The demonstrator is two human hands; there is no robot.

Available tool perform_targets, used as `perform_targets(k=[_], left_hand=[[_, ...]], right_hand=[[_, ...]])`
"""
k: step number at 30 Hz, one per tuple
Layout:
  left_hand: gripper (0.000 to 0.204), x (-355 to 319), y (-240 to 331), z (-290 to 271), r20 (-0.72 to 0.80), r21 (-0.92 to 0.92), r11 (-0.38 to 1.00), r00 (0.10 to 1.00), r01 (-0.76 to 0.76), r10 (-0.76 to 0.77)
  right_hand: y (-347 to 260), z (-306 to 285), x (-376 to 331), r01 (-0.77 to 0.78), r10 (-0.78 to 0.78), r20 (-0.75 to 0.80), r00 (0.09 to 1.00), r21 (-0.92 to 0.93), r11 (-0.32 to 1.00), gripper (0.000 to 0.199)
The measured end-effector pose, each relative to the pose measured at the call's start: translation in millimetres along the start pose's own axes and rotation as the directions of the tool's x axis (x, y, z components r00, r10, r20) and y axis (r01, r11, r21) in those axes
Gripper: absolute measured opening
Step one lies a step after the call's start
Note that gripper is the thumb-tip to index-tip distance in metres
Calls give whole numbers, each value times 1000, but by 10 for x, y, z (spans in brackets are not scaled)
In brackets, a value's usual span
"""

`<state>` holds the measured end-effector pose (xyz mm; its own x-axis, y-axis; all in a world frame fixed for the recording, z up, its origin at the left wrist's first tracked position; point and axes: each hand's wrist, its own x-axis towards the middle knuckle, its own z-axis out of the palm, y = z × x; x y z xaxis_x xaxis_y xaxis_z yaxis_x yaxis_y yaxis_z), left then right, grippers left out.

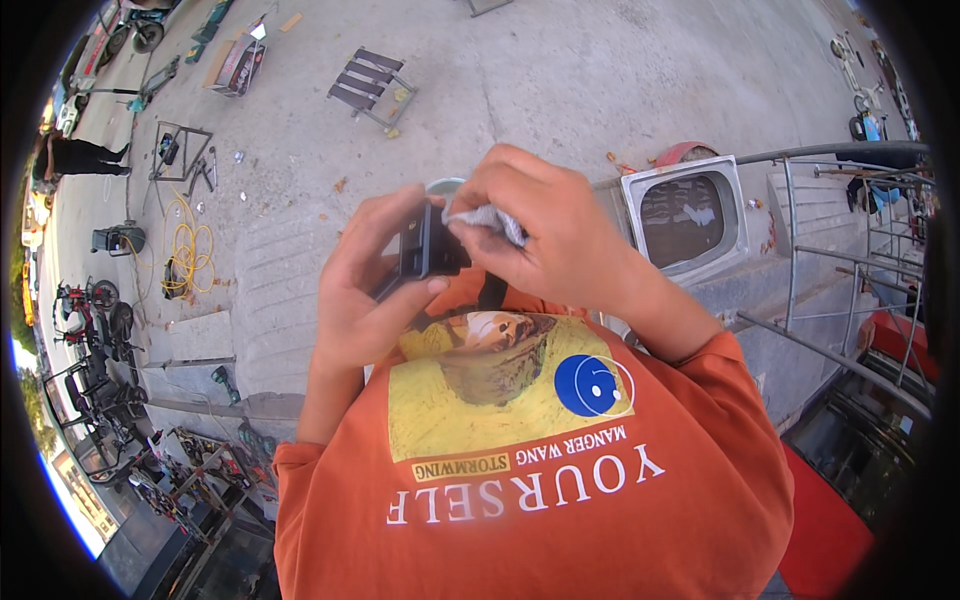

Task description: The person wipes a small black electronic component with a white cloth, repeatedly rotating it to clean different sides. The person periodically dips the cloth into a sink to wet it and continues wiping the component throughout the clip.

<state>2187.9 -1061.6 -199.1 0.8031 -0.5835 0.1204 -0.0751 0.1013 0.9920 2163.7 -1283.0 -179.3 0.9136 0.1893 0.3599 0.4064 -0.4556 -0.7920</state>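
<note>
My left hand [365,270] is wrapped round a small dark, box-shaped device [432,250] in front of my chest. Its exact kind is not clear, as my fingers cover part of it. Pinched in my right hand [535,225] is a crumpled whitish-grey cloth [502,224], pressed against or right beside the device's upper right side. Just beyond both hands the pale rim of a round container [445,185] peeks out, mostly hidden.
A metal basin [632,200] with dark water stands to the right, beside a tubular metal rack [790,240]. Ahead on the concrete are a slatted folding stool [365,82] and a carton [237,68]. Yellow cord [190,243] and motorcycles [105,340] lie leftward; a person [85,157] stands farther off.
</note>
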Motion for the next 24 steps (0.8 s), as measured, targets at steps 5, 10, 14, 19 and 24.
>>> perform_targets(k=[5, 10, 14, 19, 24], left_hand=[[69, -11, -18, 15, -23, -21, 1000, 1000, 7, -8], [68, -25, -7, 56, -27, -36, 999, 1000, -12, 11], [66, -8, -20, 31, -31, -8, 1000, 1000, -4, 4], [69, -44, 5, 68, -9, -188, 982, 999, 33, -35], [78, -35, -52, 89, -87, -261, 964, 993, 48, -73]], right_hand=[[-70, 10, -60, 61, -62, 52, 997, 17, 998, 17], [20, -4, -10, 31, -32, -16, 999, -52, 998, 20], [-122, 46, -121, 47, -46, 58, 997, -17, 999, 18], [104, -11, -6, -44, 37, -94, 995, -77, 996, 15], [73, -44, -62, -43, 58, -213, 975, 76, 996, 12]])
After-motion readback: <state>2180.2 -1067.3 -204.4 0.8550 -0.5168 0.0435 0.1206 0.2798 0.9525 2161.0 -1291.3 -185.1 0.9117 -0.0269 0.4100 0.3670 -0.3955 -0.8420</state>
